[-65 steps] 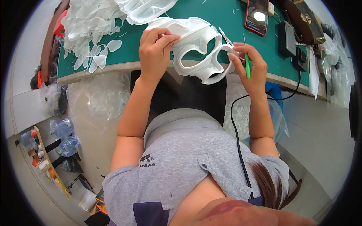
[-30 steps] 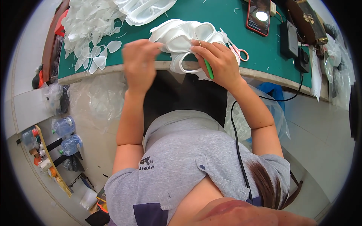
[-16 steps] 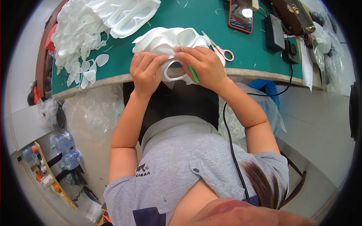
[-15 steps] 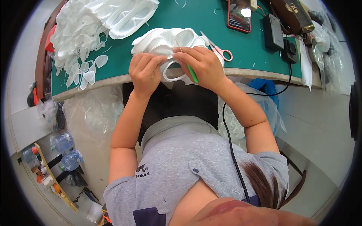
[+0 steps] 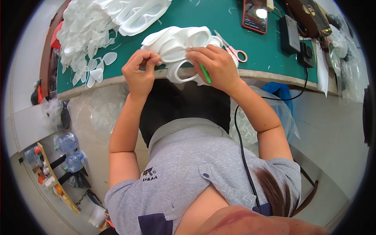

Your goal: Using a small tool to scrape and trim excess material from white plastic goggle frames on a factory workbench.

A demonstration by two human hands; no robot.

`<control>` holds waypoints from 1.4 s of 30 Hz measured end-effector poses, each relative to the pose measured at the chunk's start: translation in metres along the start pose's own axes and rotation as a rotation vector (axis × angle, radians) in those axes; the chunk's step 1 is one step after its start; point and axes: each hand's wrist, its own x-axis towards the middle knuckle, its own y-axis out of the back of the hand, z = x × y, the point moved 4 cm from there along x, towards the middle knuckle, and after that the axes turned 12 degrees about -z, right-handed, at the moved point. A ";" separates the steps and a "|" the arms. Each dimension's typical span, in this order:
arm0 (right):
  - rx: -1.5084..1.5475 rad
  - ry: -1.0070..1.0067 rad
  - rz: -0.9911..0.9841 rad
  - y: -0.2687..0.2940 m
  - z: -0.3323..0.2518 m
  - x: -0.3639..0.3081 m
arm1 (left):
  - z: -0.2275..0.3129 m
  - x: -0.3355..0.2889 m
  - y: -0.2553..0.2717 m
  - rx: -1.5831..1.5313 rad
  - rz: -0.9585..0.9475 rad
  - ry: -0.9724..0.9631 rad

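Observation:
A white moulded plastic piece (image 5: 172, 53) with oval, rimmed hollows lies at the table's front edge, part of it overhanging. My right hand (image 5: 219, 66) is closed around a slim green-handled craft knife (image 5: 205, 73), its fingers resting on the piece's right side. The knife's tip is mostly hidden by the fingers. To the left, my left hand (image 5: 140, 70) is held in a pinch, slightly apart from the piece. Whatever sits between its fingertips is too small to make out. Pink-handled scissors (image 5: 237, 53) lie just right of the piece.
Translucent oval scraps (image 5: 84, 43) are heaped at the table's left. More white moulded pieces (image 5: 135, 17) lie behind. A phone (image 5: 255, 15), a black box (image 5: 289, 34) and a cable (image 5: 303, 82) are on the right. Plastic bags (image 5: 98, 109) hang below the edge.
My left hand has pulled away leftward from the white piece, still pinched. My right hand stays at the piece with the knife. The whole view has shifted slightly.

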 end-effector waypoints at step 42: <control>0.013 0.190 0.285 0.049 0.012 0.041 | 0.011 0.008 -0.021 -1.212 0.046 0.298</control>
